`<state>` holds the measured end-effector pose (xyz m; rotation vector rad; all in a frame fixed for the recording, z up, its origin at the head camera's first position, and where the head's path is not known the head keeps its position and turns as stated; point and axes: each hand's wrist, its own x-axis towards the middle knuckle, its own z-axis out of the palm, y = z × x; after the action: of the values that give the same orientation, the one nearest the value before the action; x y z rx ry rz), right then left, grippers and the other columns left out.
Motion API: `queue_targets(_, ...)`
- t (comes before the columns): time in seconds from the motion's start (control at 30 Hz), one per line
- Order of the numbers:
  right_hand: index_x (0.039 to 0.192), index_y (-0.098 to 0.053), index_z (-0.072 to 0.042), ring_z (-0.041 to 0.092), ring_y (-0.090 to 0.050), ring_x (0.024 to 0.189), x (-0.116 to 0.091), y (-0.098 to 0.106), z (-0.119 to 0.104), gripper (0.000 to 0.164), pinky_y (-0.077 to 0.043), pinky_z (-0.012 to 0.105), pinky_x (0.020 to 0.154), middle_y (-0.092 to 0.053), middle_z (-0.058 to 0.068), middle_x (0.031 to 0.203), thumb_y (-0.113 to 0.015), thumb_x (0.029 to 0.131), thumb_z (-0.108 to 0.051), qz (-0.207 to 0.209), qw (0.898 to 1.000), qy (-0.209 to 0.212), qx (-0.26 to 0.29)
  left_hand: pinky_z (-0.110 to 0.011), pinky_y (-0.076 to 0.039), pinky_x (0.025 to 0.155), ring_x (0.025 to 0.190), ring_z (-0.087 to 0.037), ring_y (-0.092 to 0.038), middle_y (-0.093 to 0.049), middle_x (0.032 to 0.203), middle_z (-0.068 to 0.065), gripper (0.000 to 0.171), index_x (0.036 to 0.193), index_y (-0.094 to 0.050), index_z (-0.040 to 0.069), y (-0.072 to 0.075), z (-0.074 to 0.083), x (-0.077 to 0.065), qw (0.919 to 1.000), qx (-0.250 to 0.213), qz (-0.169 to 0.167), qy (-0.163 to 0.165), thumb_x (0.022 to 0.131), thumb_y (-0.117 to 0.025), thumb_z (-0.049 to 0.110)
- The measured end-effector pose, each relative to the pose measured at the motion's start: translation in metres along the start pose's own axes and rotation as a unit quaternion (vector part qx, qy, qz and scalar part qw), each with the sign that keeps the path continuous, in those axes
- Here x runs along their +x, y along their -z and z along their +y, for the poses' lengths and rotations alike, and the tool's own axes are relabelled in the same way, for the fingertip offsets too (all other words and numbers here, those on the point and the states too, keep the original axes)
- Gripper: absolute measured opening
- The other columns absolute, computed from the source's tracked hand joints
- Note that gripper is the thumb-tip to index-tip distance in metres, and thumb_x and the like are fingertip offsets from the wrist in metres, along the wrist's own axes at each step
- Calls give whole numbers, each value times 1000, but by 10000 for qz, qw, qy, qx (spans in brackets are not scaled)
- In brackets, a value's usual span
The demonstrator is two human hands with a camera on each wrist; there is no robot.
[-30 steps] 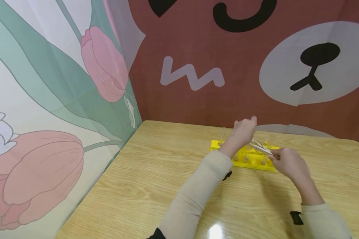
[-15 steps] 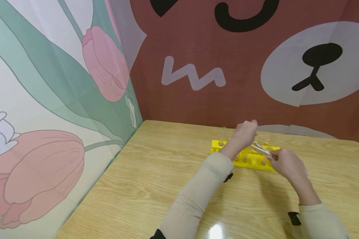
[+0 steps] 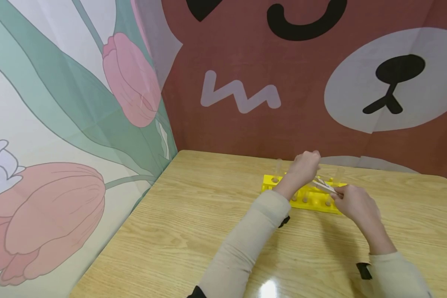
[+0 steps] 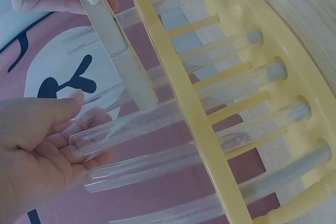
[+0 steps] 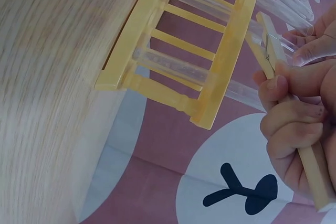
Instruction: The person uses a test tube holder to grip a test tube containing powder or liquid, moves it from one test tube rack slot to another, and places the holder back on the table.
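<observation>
Gripping a pale wooden clamp (image 4: 118, 51) with a wire spring, the right hand (image 3: 359, 203) held its tip right at a clear cylindrical tube (image 4: 134, 129), the left hand (image 4: 31, 140) curling around that tube's mouth! The tube sat in the yellow plastic rack (image 3: 316, 206) on the wood-grain tabletop (image 3: 171, 223).

Bright yellow rack (image 3: 316, 208), clear tubes (image 4: 121, 130), pale tan clamp (image 4: 124, 65), cream sleeves (image 3: 238, 244), grain-patterned table (image 3: 164, 223)
</observation>
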<state>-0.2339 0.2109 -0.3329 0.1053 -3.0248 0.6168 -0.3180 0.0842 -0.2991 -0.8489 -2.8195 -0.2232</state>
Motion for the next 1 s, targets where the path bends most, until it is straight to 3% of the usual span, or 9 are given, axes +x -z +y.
queue_targets(0.33, 104, -59, 11, 15, -36, 44, 2, 1, -4, 30, -30, 26, 39, -48, 4, 61, -53, 87, -13, 130, 9997, 202, 1, -11, -37, 44, 50, -3, -49, -52, 70, 5, 17, 97, -55, 12, 2, 4, -2, 9999, 157, 13, 19, 91, -50, 27)
queue_targets(0.43, 87, -63, 4, 15, -34, 44, 2, 0, -4, 18, -28, 26, 39, -43, 3, 56, -54, 87, -13, 140, 9995, 287, -7, -13, -36, 43, 48, -4, -49, -51, 68, 6, 19, 97, -54, 14, 2, 4, -2, 9998, 177, -25, 84, 90, -50, 30)
queue_targets(0.57, 67, -55, -6, 13, -32, 44, 1, -1, -4, 20, -26, 25, 40, -35, 1, 51, -56, 86, -12, 151, 9992, 375, 9, -16, -39, 51, 55, -3, -50, -51, 70, 7, 22, 100, -55, 16, 3, 4, -5, 9998, 139, -91, 147, 89, -51, 34)
queue_targets(0.7, 68, -55, -5, 13, -32, 44, 1, -3, -4, 20, -26, 24, 40, -34, 0, 51, -56, 86, -13, 116, 9991, 395, 39, -21, -42, 69, 73, -3, -51, -53, 81, 9, 27, 105, -55, 20, 8, 3, -11, 9989, 432, 41, 162, 88, -51, 41)
queue_targets(0.77, 71, -57, -4, 13, -32, 44, 1, -4, -4, 18, -26, 25, 40, -35, 0, 51, -56, 87, -13, 74, 9992, 389, 41, -23, -42, 76, 83, -5, -52, -56, 91, 10, 30, 110, -57, 21, 12, 1, -17, 9974, 598, 397, 119, 89, -50, 41)
queue_targets(0.87, 77, -60, -2, 14, -32, 45, 1, -5, -4, 16, -27, 25, 40, -36, 1, 52, -57, 87, -14, 15, 9994, 357, 1, -22, -41, 80, 94, -7, -52, -59, 104, 9, 32, 114, -59, 21, 17, -8, -27, 9908, 524, 1236, 140, 90, -50, 39)
queue_targets(1.0, 86, -62, 2, 14, -34, 45, 1, -6, -5, 18, -27, 26, 40, -39, 1, 53, -57, 87, -16, -65, 9995, 288, -60, -21, -43, 74, 92, -10, -55, -63, 101, 5, 25, 105, -66, 16, 19, -27, -43, 9670, -187, 2514, 377, 88, -56, 31)
